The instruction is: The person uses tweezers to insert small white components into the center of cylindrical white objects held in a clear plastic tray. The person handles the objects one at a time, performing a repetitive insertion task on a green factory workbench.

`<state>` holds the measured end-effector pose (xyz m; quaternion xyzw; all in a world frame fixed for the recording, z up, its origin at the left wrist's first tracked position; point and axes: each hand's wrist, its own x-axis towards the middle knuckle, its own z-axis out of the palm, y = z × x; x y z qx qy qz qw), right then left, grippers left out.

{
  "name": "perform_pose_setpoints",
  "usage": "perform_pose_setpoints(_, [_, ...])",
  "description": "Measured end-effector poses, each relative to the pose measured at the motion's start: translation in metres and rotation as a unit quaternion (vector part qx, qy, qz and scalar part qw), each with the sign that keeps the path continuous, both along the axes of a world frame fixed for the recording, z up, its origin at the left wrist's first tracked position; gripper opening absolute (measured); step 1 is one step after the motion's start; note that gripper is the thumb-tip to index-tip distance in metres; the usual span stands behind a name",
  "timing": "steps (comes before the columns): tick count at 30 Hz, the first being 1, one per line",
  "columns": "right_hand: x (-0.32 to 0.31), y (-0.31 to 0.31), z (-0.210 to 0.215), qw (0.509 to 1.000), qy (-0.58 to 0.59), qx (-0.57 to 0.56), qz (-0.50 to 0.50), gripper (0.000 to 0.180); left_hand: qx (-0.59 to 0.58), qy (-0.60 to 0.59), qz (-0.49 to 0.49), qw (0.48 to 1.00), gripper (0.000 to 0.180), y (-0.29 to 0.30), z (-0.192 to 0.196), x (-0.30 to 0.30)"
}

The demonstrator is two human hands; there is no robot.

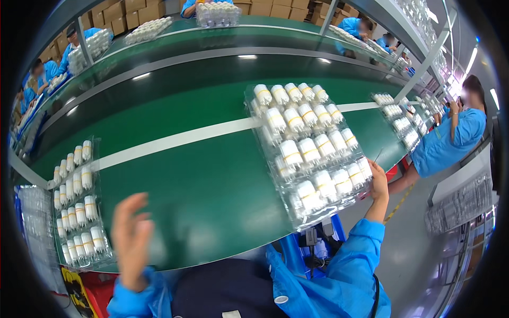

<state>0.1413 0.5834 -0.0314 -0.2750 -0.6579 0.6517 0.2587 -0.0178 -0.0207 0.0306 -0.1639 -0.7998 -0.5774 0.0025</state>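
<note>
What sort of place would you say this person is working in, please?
Most likely a factory packing line: a long green conveyor belt, clear trays of small white cylindrical parts, and stacked cardboard boxes behind workers in blue coats.

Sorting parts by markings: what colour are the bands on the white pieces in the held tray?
Yellow bands on the white pieces, head view.

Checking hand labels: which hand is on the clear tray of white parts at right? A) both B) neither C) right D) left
C: the right hand grips the near right edge of the clear tray, while the left hand is raised, open and blurred, over the green belt, apart from any tray.
</note>
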Motion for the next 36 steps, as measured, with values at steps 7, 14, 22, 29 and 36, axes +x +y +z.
perform_pose_setpoints(7, [-0.036, -0.103, -0.02, 0.995, 0.038, 0.09, 0.033, 0.034, 0.163, -0.174, -0.172, 0.956, 0.059, 0.151, -0.067, -0.008])
perform_pose_setpoints(14, [-0.07, -0.21, -0.017, 0.987, 0.044, 0.152, 0.04, 0.034, 0.203, -0.102, -0.092, 0.97, 0.056, 0.082, -0.087, -0.015])
perform_pose_setpoints(22, [-0.092, -0.302, -0.02, 0.981, 0.048, 0.117, 0.144, 0.036, 0.228, -0.138, 0.042, 0.963, 0.05, -0.016, -0.071, 0.034])
perform_pose_setpoints(29, [-0.092, -0.295, -0.021, 0.974, 0.029, 0.111, 0.195, 0.038, 0.121, -0.092, 0.065, 0.986, 0.056, -0.048, -0.068, 0.055])
perform_pose_setpoints(36, [-0.089, -0.293, -0.018, 0.969, 0.009, 0.147, 0.197, 0.039, 0.153, -0.041, 0.234, 0.959, 0.058, -0.086, -0.083, 0.036])
